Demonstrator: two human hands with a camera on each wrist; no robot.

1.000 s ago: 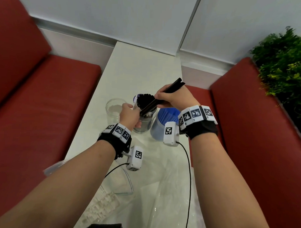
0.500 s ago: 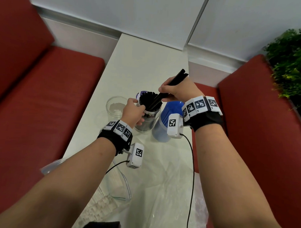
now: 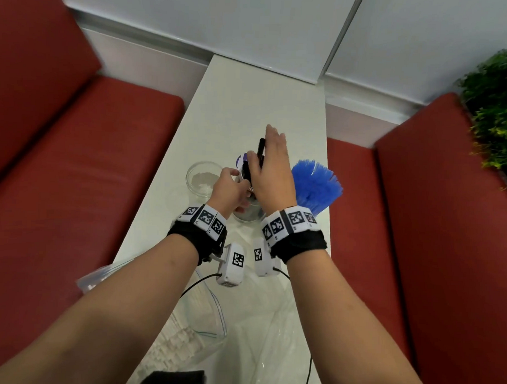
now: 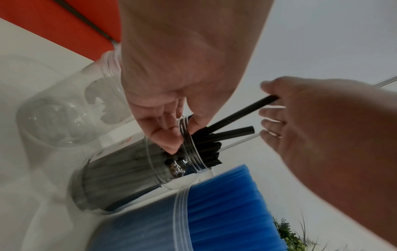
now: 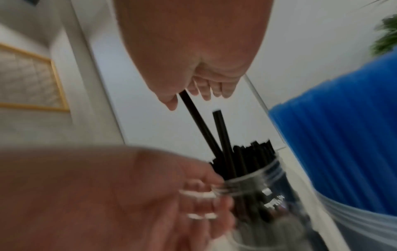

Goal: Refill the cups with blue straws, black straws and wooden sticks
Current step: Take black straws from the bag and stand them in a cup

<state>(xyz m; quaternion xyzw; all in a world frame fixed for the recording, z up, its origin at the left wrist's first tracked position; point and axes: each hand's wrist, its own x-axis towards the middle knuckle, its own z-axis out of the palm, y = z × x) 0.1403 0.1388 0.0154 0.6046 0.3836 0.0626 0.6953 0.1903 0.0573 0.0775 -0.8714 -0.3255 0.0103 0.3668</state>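
Note:
A clear cup (image 3: 247, 213) packed with black straws (image 4: 206, 135) stands mid-table. My left hand (image 3: 237, 181) grips its rim, thumb inside and fingers outside (image 4: 169, 134). Two black straws (image 5: 217, 132) stick up higher than the others. My right hand (image 3: 266, 152) hovers over the cup with fingers fairly straight, and the top of the tallest straw (image 4: 244, 113) touches it near the thumb (image 5: 171, 101). Blue straws (image 3: 315, 185) fan out of a second clear cup at the right. An empty clear cup (image 3: 202, 177) stands at the left.
Clear plastic bags (image 3: 213, 314) lie crumpled on the white table (image 3: 249, 99) near me, one holding pale sticks (image 3: 181, 341). Red bench seats (image 3: 74, 185) flank the table. A green plant (image 3: 496, 108) stands at the far right. A dark object (image 3: 174, 380) sits at the near edge.
My right hand has let go of the black straws it pinched and now lies flat over their tops. The straws have gone from slanted to nearly upright in the cup. My left hand still holds the rim.

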